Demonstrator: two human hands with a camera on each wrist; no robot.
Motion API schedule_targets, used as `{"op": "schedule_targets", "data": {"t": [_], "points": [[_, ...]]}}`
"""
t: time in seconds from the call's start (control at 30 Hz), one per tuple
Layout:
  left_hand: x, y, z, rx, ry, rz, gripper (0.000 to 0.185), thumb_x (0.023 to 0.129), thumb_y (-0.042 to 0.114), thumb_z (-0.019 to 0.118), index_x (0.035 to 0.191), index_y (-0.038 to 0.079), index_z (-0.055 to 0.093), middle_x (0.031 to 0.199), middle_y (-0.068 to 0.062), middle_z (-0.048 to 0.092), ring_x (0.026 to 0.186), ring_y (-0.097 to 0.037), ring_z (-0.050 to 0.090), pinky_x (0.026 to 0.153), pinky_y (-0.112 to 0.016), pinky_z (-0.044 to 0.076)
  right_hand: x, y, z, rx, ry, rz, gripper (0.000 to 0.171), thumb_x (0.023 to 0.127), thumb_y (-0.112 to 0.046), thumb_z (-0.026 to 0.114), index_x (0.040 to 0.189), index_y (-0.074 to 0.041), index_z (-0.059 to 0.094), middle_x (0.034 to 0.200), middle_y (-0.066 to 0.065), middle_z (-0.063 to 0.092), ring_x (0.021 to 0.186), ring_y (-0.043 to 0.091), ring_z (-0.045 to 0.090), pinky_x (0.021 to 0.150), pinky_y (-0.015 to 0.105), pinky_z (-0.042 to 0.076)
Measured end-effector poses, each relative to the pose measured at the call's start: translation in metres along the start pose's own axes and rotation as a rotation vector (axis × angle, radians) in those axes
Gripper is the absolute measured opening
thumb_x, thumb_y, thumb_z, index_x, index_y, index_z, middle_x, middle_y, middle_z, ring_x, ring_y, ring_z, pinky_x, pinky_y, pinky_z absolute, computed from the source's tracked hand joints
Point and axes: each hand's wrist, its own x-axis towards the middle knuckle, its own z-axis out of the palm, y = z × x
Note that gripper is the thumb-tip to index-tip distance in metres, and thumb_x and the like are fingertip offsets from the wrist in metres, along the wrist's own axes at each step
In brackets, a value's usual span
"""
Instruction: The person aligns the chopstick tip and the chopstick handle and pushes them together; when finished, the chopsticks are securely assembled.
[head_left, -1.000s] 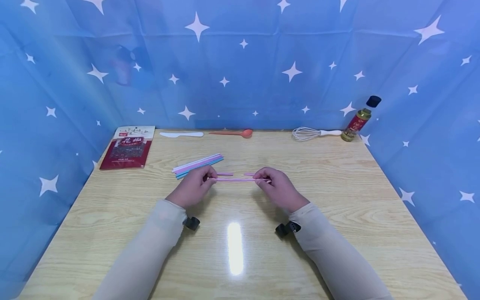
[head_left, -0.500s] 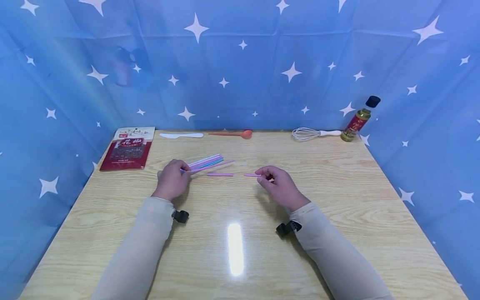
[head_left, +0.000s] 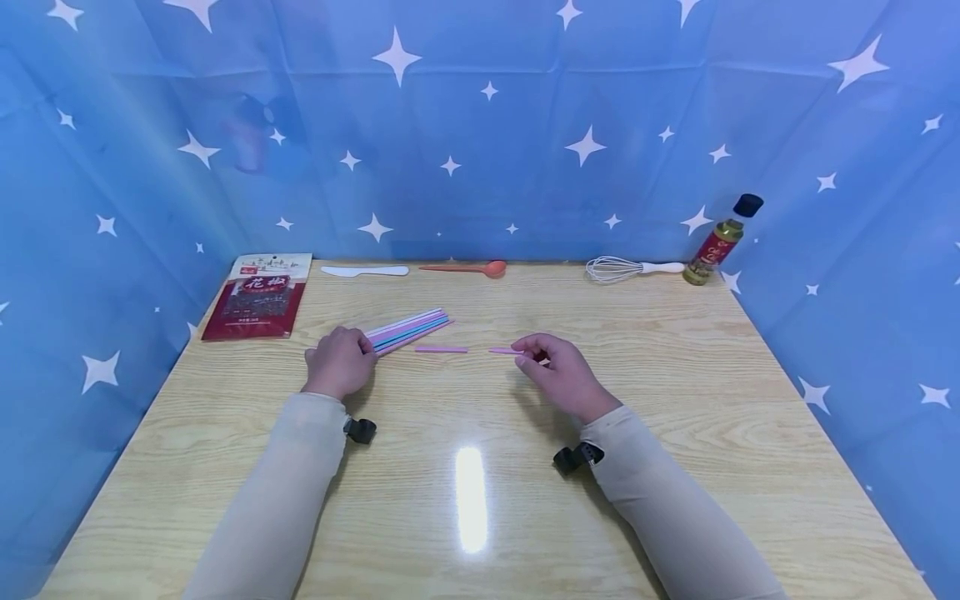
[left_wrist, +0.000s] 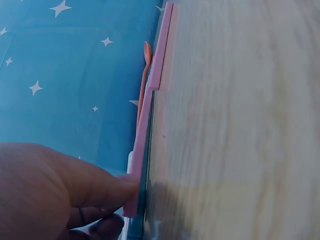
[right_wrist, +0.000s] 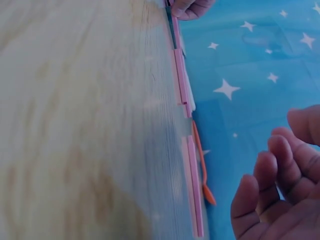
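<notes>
My left hand [head_left: 340, 362] is at the near end of a bundle of thin pink, white and blue sticks [head_left: 408, 329]. Its thumb and curled fingers pinch a long pink stick [left_wrist: 142, 135] lying along the bundle's front side. A short pink stick [head_left: 441, 349] lies on the table just right of the bundle. Over another short pink stick [head_left: 506, 351] hovers my right hand [head_left: 558, 375], partly covering that stick's right end in the head view. In the right wrist view its fingers [right_wrist: 267, 175] are loosely bent and apart, holding nothing.
Along the back edge lie a red seasoning packet [head_left: 258, 300], a white knife [head_left: 365, 271], an orange spoon [head_left: 493, 268] and a whisk [head_left: 618, 268]. An oil bottle [head_left: 712, 246] stands at the back right. Blue star-patterned cloth [head_left: 480, 183] surrounds the wooden table [head_left: 675, 375].
My left hand has carried the long pink stick leftward from between both hands and laid it against the bundle. The right hand let go of that stick and has stayed almost in place.
</notes>
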Motion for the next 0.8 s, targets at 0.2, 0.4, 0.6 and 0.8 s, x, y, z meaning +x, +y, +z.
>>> {"op": "schedule_targets", "data": {"t": [0.2, 0.4, 0.6, 0.8], "points": [[-0.001, 0.002, 0.0, -0.016, -0.007, -0.038, 0.015, 0.101, 0.018, 0.061, 0.105, 0.006, 0.069, 0.115, -0.017, 0.063, 0.102, -0.038, 0.057, 0.096, -0.064, 0.035, 0.0, 0.0, -0.001, 0.014, -0.008, 0.004, 0.023, 0.105, -0.014, 0.065, 0.124, -0.001, 0.071, 0.098, 0.009, 0.063, 0.089, 0.026, 0.058, 0.071, 0.029, 0.049], [-0.002, 0.012, 0.006, -0.077, 0.024, 0.079, 0.019, 0.105, 0.02, 0.061, 0.118, 0.008, 0.069, 0.114, -0.015, 0.064, 0.103, -0.036, 0.06, 0.093, -0.06, 0.036, 0.0, 0.0, -0.001, 0.006, -0.011, 0.02, 0.023, 0.105, -0.014, 0.066, 0.123, -0.001, 0.071, 0.094, 0.008, 0.06, 0.086, 0.024, 0.056, 0.07, 0.029, 0.047], [-0.008, 0.027, 0.015, -0.048, -0.082, 0.277, 0.032, 0.106, 0.025, 0.061, 0.137, 0.019, 0.069, 0.095, -0.006, 0.061, 0.086, -0.024, 0.055, 0.086, -0.05, 0.037, 0.0, 0.001, -0.004, -0.07, -0.075, 0.092, 0.028, 0.105, -0.018, 0.065, 0.129, -0.003, 0.068, 0.086, 0.005, 0.054, 0.073, 0.022, 0.049, 0.066, 0.031, 0.043], [-0.011, 0.033, 0.017, 0.002, -0.137, 0.31, 0.041, 0.105, 0.027, 0.061, 0.146, 0.021, 0.064, 0.111, -0.009, 0.072, 0.113, -0.031, 0.064, 0.101, -0.062, 0.04, 0.0, 0.006, -0.008, -0.209, -0.168, 0.196, 0.047, 0.106, -0.028, 0.063, 0.147, -0.007, 0.057, 0.086, 0.007, 0.054, 0.066, 0.02, 0.049, 0.064, 0.036, 0.044]]}}
